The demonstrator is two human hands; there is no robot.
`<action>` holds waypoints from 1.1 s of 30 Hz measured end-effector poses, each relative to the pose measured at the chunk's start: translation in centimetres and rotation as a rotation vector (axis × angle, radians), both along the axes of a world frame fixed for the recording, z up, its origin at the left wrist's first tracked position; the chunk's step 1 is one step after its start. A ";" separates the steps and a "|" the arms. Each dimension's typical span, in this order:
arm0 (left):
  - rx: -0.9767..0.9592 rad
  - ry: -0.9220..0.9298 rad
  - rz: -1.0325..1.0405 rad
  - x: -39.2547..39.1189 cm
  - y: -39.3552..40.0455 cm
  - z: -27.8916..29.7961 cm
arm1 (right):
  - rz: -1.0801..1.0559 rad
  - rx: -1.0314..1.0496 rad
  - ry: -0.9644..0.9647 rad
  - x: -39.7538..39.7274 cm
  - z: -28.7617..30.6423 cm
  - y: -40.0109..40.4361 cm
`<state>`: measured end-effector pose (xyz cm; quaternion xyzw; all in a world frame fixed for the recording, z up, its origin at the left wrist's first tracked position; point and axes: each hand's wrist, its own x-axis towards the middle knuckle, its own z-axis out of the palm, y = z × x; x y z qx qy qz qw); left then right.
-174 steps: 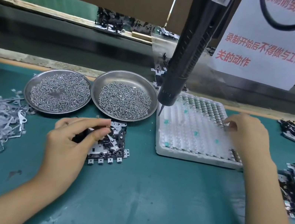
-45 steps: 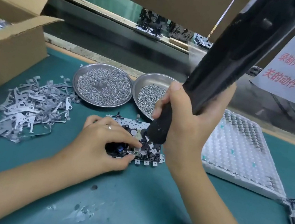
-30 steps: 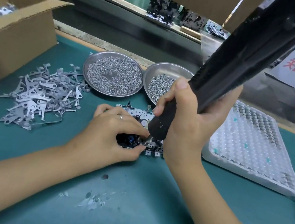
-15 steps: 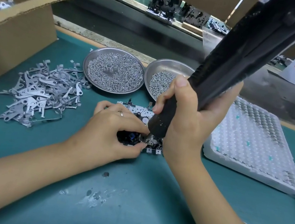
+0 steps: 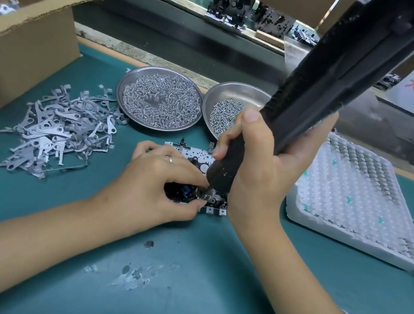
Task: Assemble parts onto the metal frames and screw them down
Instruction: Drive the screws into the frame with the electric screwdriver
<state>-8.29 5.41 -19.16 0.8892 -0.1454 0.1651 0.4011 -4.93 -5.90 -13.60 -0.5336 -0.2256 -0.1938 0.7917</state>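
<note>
A metal frame (image 5: 195, 155) with black parts lies on the green mat in the middle of the table. My left hand (image 5: 156, 189) lies over its near left part, thumb and fingertips pinching it at the spot under the tool tip. My right hand (image 5: 263, 171) grips the lower end of a long black electric screwdriver (image 5: 331, 76), which slants up to the right; its tip meets the frame's near edge.
Two steel dishes hold springs (image 5: 159, 99) and screws (image 5: 225, 113) behind the frame. A heap of grey metal levers (image 5: 60, 126) lies left, beside a cardboard box (image 5: 19, 43). A white foam tray (image 5: 351, 203) sits right. More frames (image 5: 250, 21) stand beyond the conveyor.
Since 5.8 s ago my right hand left the white tray and took hold of the screwdriver, bringing its tip onto the frame. Over the last second both hands have stayed almost still.
</note>
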 end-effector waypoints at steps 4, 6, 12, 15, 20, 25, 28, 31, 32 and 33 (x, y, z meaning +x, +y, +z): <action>-0.014 -0.005 -0.006 -0.1 -0.1 0.2 | 0.006 0.009 -0.031 0.1 0.3 -0.6; -0.020 -0.004 -0.014 -0.2 0.0 0.4 | -0.014 0.032 -0.049 0.5 0.6 -1.1; -0.013 -0.004 -0.003 -0.2 -0.1 0.3 | -0.073 -0.057 0.037 1.1 0.1 -1.5; 0.004 -0.006 -0.001 -0.3 -0.1 0.3 | -0.050 -0.071 0.065 1.1 -0.1 -1.5; 0.011 -0.010 -0.006 -0.3 0.0 0.3 | -0.054 -0.118 0.062 0.9 -0.1 -1.8; -0.167 -0.038 0.020 -0.3 0.2 0.7 | -0.332 -0.147 -0.027 0.6 -0.7 -3.6; -0.335 -0.067 0.103 0.0 0.5 0.9 | -0.517 -0.278 -0.077 -1.1 -2.6 -4.3; -0.418 -0.083 0.175 0.3 0.8 0.7 | -0.301 -1.007 -0.199 -3.2 -4.5 -3.0; -0.429 -0.087 0.179 0.3 0.8 0.7 | -0.266 -1.261 -0.264 -3.6 -5.0 -2.5; -0.427 -0.095 0.182 0.3 0.9 0.7 | -0.273 -1.462 -0.310 -3.8 -5.3 -2.1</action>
